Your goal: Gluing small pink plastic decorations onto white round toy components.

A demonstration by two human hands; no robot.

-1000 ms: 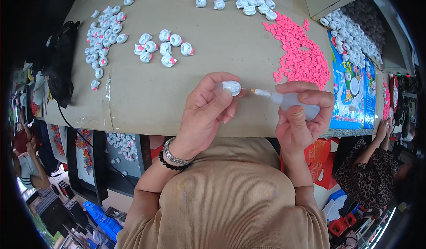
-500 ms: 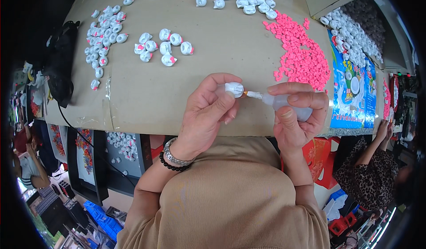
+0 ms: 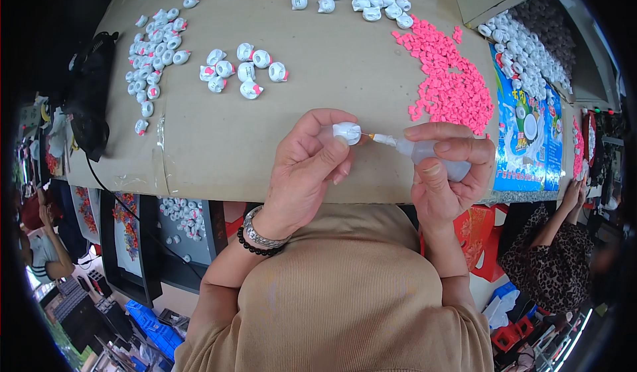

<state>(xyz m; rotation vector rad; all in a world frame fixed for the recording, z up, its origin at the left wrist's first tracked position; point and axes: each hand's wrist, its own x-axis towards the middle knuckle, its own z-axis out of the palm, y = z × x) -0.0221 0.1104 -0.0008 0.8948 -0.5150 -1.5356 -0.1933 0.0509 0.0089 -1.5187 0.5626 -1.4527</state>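
A small white piece (image 3: 346, 132) is pinched between the thumb and fingers of the left hand (image 3: 306, 160), held up over the near part of the brown surface (image 3: 332, 67). A translucent bottle (image 3: 424, 151) is gripped around its body by the right hand (image 3: 442, 196). The hands are apart, with the gap between them bridged by the bottle's white neck (image 3: 386, 140) and thin needle (image 3: 367, 135).

For good work here, the white piece should be kept steady in a firm but light pinch, and the needle should be guided by small wrist movements. The bottle is best pressed gently and evenly – too hard a squeeze could let out too much of whatever is inside. The left thumb should be kept clear of the tip. Whether the needle touches the piece or stops just short of it cannot be told.

The bottle's long axis runs mostly left to right, its needle pointed left at the white piece and its base sloped down toward the right palm. The piece itself is roundish, partly covered by the thumb, so no clear long axis can be read – its exposed end is turned right, toward the needle.
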